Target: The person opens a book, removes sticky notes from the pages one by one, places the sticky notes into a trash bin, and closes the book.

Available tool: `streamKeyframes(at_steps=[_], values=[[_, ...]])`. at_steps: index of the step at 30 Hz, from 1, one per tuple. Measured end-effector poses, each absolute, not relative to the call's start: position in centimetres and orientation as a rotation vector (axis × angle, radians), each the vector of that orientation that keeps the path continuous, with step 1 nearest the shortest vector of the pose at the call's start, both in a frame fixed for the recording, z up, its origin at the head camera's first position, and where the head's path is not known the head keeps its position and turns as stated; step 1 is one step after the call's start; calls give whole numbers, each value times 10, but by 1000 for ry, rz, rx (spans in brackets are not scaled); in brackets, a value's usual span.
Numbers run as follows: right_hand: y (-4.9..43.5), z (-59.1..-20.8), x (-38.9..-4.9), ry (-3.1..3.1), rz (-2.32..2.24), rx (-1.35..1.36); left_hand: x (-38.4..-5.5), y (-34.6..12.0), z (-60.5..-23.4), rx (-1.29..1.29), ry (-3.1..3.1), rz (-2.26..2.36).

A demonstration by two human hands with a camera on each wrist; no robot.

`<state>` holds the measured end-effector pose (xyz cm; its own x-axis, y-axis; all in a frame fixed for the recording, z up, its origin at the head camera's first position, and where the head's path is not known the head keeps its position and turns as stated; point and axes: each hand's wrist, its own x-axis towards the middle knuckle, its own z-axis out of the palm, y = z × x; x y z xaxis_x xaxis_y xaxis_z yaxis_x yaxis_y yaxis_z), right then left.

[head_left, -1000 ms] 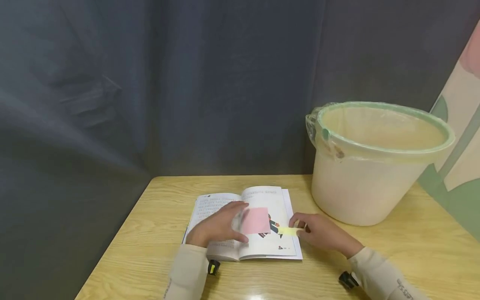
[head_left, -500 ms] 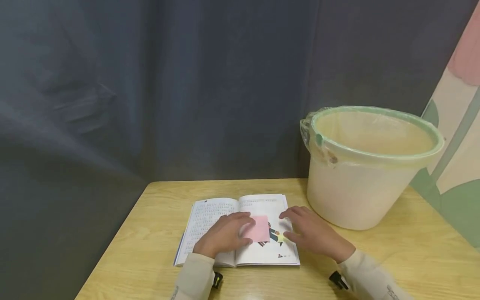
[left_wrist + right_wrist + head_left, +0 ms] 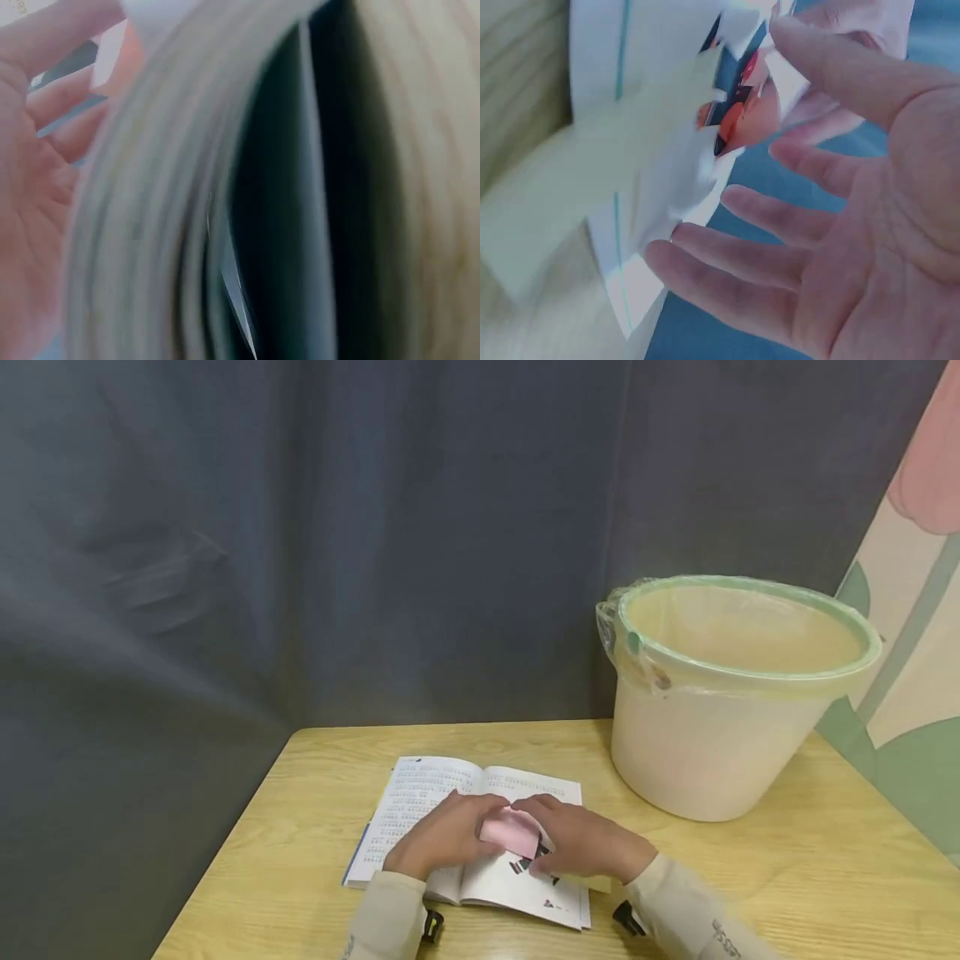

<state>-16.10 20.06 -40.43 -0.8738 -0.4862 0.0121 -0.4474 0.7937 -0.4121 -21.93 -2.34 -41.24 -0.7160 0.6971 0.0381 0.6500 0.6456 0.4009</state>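
Pink, the paper note [image 3: 512, 833] sat over the right half of the open book [image 3: 427, 789], its longer visible side running crosswise between your left hand [image 3: 446, 833] and right hand [image 3: 581, 839], both close beside it. Your right fingers [image 3: 739, 259] spread wide; whether your left ones gripped it, the partly hidden view left unclear.
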Motion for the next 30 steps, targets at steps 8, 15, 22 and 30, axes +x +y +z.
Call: streamKeyframes(at_steps=[8,15,22,30], values=[[189,-413,-161,3057,-490,-808,-222,-21,-417,1137,2783,654],[177,-416,-168,3369,-438,-939,-224,-19,-416,1134,2808,662],[168,-413,-174,3466,-409,-897,-222,-23,-416,1096,2776,701],[179,-405,-177,3402,-470,-700,-222,-28,-411,953,2749,725]])
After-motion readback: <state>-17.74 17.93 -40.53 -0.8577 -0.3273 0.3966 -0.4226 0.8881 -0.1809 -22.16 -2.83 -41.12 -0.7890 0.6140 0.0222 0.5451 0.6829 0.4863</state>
